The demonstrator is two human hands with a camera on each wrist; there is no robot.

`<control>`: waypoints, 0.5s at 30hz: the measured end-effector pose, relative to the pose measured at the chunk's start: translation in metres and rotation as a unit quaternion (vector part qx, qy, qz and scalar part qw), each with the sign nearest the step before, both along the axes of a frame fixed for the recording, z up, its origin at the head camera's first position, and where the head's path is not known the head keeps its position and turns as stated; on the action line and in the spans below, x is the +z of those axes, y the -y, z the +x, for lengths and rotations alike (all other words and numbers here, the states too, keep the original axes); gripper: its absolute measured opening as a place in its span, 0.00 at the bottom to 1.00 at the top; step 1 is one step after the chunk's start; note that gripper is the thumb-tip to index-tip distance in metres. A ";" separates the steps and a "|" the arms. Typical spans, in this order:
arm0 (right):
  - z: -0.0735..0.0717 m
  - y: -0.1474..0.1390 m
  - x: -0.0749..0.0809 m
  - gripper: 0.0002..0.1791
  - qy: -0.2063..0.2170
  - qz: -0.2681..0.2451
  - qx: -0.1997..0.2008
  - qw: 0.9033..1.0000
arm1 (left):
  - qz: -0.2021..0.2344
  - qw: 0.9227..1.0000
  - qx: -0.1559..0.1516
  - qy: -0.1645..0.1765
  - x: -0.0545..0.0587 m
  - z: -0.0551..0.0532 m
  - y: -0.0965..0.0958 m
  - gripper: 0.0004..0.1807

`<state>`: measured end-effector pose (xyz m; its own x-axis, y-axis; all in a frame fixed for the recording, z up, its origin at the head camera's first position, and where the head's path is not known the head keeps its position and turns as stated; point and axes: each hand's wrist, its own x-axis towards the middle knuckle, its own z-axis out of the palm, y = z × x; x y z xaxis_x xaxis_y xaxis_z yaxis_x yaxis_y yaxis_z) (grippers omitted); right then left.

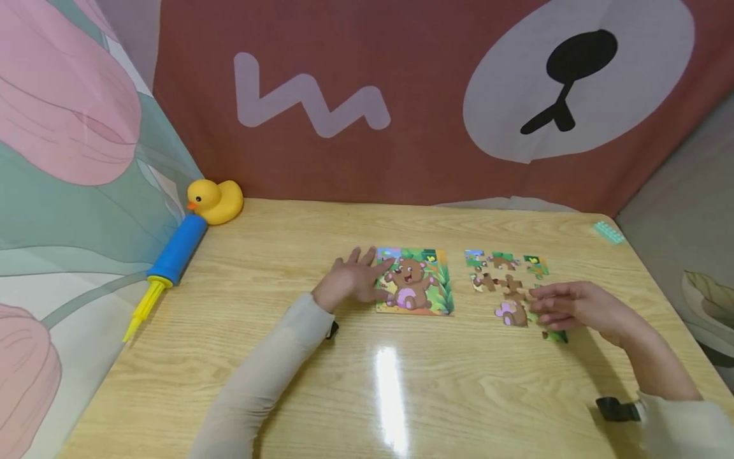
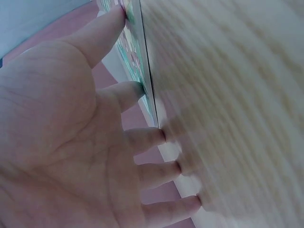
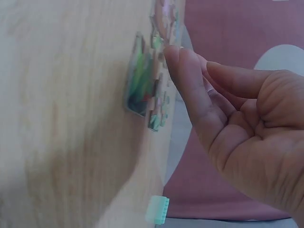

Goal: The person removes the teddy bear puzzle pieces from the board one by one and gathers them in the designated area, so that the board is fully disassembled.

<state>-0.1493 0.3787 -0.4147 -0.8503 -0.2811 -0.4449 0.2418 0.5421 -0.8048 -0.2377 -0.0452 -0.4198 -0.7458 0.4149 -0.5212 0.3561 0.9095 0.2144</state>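
My left hand (image 1: 352, 279) rests at the left side of a square bear picture board (image 1: 413, 287), fingers spread. In the left wrist view, the thumb and index finger (image 2: 128, 95) touch the board's edge (image 2: 148, 71), while the other fingertips rest on the wood. My right hand (image 1: 579, 309) hovers at the right side of several loose jigsaw pieces (image 1: 510, 312) with bear parts on them. Its fingers are gently bent, with no piece visible in them. A green jigsaw piece (image 3: 138, 83) lies below that hand, partly apart from the others.
A yellow rubber duck (image 1: 215, 201) and a blue hand pump (image 1: 180, 248) with a yellow end lie along the table's left edge. A mint toy brick (image 1: 609, 233) lies at the far right corner. Printed cloth hangs behind the wooden table (image 1: 321, 382).
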 end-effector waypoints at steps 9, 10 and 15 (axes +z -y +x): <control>-0.005 0.013 0.003 0.26 -0.020 0.012 0.018 1.000 | 0.007 1.000 -0.003 -0.005 -0.001 0.001 0.000 0.46; -0.005 0.015 0.002 0.26 -0.019 0.008 0.022 1.000 | 0.008 1.000 -0.003 -0.006 -0.001 0.001 0.000 0.47; -0.011 0.026 -0.002 0.26 -0.013 -0.004 0.026 1.000 | 0.008 1.000 -0.002 -0.009 -0.001 0.001 0.000 0.46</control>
<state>-0.1602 0.3526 -0.4165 -0.8455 -0.3287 -0.4208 0.1933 0.5462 -0.8150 -0.2365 -0.0453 -0.4205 -0.7540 0.4250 -0.5009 0.3630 0.9051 0.2216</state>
